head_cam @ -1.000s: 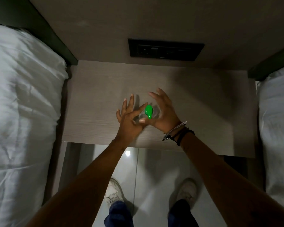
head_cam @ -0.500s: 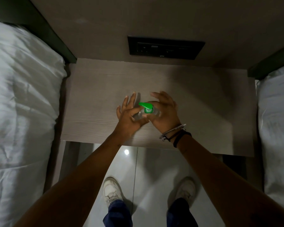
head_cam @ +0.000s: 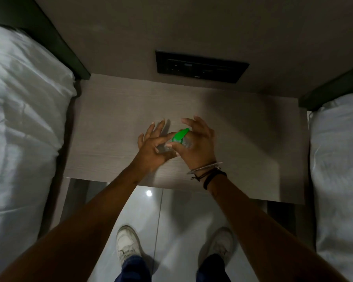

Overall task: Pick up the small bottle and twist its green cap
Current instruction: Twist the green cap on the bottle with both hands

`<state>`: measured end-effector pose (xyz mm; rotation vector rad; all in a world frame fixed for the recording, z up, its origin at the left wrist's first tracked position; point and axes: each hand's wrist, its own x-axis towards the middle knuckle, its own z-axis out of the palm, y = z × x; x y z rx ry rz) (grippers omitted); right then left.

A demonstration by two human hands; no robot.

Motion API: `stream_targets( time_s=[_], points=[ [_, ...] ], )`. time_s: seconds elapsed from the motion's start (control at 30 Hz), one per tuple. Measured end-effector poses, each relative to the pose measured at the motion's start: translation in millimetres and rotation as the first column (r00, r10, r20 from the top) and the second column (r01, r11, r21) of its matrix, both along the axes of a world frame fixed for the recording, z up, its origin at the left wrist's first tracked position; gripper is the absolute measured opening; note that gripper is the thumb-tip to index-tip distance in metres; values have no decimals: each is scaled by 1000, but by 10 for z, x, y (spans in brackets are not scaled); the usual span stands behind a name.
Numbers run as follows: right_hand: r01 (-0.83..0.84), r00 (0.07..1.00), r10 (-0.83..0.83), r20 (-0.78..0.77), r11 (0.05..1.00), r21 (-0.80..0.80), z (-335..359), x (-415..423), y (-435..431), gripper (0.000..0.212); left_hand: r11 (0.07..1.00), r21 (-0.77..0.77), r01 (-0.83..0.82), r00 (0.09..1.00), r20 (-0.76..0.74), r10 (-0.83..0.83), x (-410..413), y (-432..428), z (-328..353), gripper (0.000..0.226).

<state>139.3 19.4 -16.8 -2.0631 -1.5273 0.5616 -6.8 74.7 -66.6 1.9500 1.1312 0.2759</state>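
Above the nightstand (head_cam: 114,110), both hands still grip the small bottle (head_cam: 186,143), its green cap (head_cam: 179,135) apparently turned rightward.

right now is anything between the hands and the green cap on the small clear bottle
Nothing visible stands in the way. Both hands already close on the small clear plastic bottle: the left hand from the left, the right hand from the right, with the bright green cap showing between them above the pale wooden bedside table.

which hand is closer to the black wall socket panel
Right. The right hand sits almost straight below the socket panel, fingers curled over the green cap. The left hand is farther left, its grip on the small bottle.
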Motion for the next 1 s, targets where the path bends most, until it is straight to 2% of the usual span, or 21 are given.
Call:
stream_targets(
  time_s=[0.07, 0.13, 0.23, 0.27, 0.33, 0.43, 0.57, 0.63, 0.73, 0.77, 0.83, 0.9, 1.0],
  points=[
    [93, 996, -92, -11, 995, 48, -13, -47, -35, 36, 1000, -2, 15, 1000, -16, -15, 1, 23, 6, 55],
    [140, 987, -134, -90, 988, 64, -48, -70, -62, 38, 1000, -24, 14, 1000, -15, -15, 3, 26, 27, 56],
    [101, 966, -90, -242, 994, 32, -94, -49, -75, 45, 999, -48, 13, 1000, -14, -14, 9, 14, 88, 61],
    [78, 961, -66, -269, 997, 31, -113, -34, -82, 41, 998, -58, 15, 1000, -8, -16, 10, 8, 105, 62],
    [52, 972, -40, -232, 997, 50, -148, -22, -91, 29, 997, -70, 21, 1000, 2, -21, 3, 6, 122, 63],
    [75, 995, -70, -67, 994, 84, -189, -75, -101, 23, 996, -79, 28, 1000, 1, -28, 1, 16, 128, 60],
    [159, 987, -156, -48, 985, 71, -177, -162, -122, 23, 997, -67, 47, 999, 4, -47, -9, 41, 132, 56],
    [191, 976, -185, -111, 981, 42, -142, -159, -166, 35, 997, -61, 51, 999, 7, -51, -26, 29, 137, 53],
    [166, 973, -162, -164, 986, 16, -38, -106, -242, 80, 996, -57, 64, 998, -22, -66, -54, -26, 125, 57],
    [130, 981, -122, -150, 991, 42, 21, -52, -228, 77, 997, -51, 60, 998, -17, -61, -41, -20, 122, 57],
    [35, 997, -28, -72, 994, 104, 168, 22, -194, 49, 997, -61, 47, 999, -7, -47, -31, -21, 134, 58],
    [-18, 997, 10, 81, 994, 104, 251, 62, -139, 29, 997, -75, 29, 1000, 12, -28, -20, -4, 142, 60],
    [20, 968, -40, 247, 996, 85, 284, 12, -156, 33, 996, -86, 27, 999, 29, -24, -16, -3, 147, 59]
  ],
)
